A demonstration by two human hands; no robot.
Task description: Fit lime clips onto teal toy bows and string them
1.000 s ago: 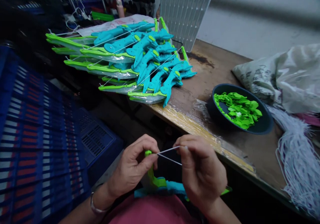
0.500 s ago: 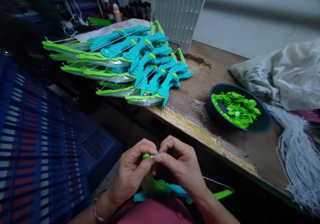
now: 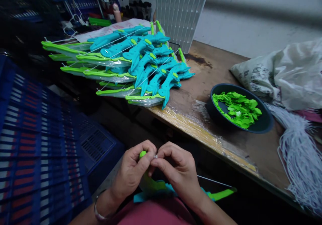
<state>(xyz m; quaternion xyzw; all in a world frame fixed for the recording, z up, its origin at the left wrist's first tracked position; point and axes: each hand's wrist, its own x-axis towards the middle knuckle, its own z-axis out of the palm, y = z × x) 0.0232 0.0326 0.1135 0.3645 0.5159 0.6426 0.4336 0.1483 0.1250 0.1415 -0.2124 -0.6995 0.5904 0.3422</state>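
A teal and green toy bow (image 3: 222, 194) lies across my lap, partly hidden behind my hands and wrists. My left hand (image 3: 134, 166) is closed around the bow's upright green limb, whose tip shows above the thumb. Thumb and forefinger of my right hand (image 3: 177, 169) pinch the end of a white string (image 3: 155, 156), close against the left fingertips. Farther right, a taut stretch of white bowstring (image 3: 213, 180) runs to the other green limb's tip. The pinched string end is too small to show whether it is knotted.
Several finished-looking toy bows (image 3: 141, 60) are piled on the workbench (image 3: 208, 67). To their right stand a dark bowl (image 3: 268, 122) of green plastic pieces, a bundle of white strings (image 3: 299, 154) and a plastic sack (image 3: 261, 72). Blue crates (image 3: 37, 144) stand at the left.
Both hands have shifted slightly left, with the bow limb's tip. The pinched string end now shows as a small white bit between the fingertips. The piled bows stay put.
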